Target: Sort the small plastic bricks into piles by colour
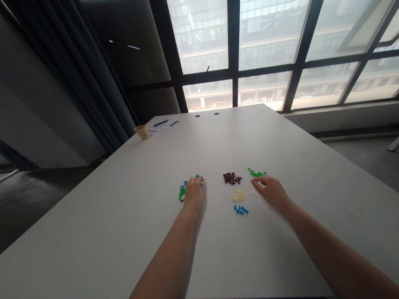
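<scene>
My left hand (pixel 194 193) lies over a mixed heap of small toy bricks (pixel 182 191), green, blue and other colours. Its fingers are bent together at the heap's right side, and what they grip is hidden. To the right, my right hand (pixel 271 187) has thumb and forefinger pinched together just below a green brick pile (pixel 257 173); anything between the tips is too small to make out. A few white pieces (pixel 255 195) lie beside that hand. Between both hands are a dark brown pile (pixel 232 178), a pale yellow pile (pixel 238 195) and a blue pile (pixel 240 210).
All this rests on a large white table (pixel 140 230). At its far left stand a paper cup (pixel 142 132) and papers (pixel 158 126) with a blue pen (pixel 160 123) and a dark pen (pixel 174 123). Windows rise behind the far edge.
</scene>
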`<state>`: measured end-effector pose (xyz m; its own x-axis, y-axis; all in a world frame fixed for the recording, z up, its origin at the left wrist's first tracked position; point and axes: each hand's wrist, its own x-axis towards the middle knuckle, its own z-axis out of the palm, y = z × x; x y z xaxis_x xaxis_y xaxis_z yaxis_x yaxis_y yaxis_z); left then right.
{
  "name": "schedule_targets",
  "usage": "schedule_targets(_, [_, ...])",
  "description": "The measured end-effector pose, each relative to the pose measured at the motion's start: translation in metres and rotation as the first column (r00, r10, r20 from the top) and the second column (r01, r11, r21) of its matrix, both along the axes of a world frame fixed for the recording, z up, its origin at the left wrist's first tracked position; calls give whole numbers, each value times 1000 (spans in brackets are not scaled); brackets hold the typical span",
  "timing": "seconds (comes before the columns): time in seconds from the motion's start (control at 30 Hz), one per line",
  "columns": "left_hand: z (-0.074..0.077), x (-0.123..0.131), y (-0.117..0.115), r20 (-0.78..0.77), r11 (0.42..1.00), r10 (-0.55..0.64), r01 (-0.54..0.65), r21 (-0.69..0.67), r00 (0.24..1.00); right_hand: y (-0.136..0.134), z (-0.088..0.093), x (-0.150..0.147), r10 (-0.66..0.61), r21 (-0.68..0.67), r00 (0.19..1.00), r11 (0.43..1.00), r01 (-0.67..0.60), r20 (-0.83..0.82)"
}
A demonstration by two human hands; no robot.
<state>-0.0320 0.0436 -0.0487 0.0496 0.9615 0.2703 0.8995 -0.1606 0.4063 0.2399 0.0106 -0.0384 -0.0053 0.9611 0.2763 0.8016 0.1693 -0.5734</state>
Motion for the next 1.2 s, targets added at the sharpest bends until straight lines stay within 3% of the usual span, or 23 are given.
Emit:
schedule_targets(0.2, [8, 5, -7, 163, 992, -46, 26, 120, 986, 0, 1, 0, 3, 24, 1000, 1000, -2, -31])
schedule_targets(0.33, [10, 11, -9, 341, 986, -120, 72, 149, 932, -1, 1, 0, 12, 44, 999, 999, -10, -37])
schedule_targets(0.63, [18, 32, -29, 633, 944, -312, 306, 123, 708, -9, 6, -14, 104, 118, 993, 988, -96, -59])
schedule_targets(0.97, [23, 51, -43, 881, 901, -253, 428, 65, 399, -20, 13, -29, 219, 252, 976, 945, -209, -13])
schedule_targets(1.07, [21, 53, -44, 886, 896, -262, 437, 75, 384, -24, 16, -35, 274, 309, 962, 915, -258, -9])
schedule_targets(1.2, [20, 53, -46, 846, 888, -309, 449, 93, 436, -28, 17, -41, 332, 361, 943, 879, -311, 4])
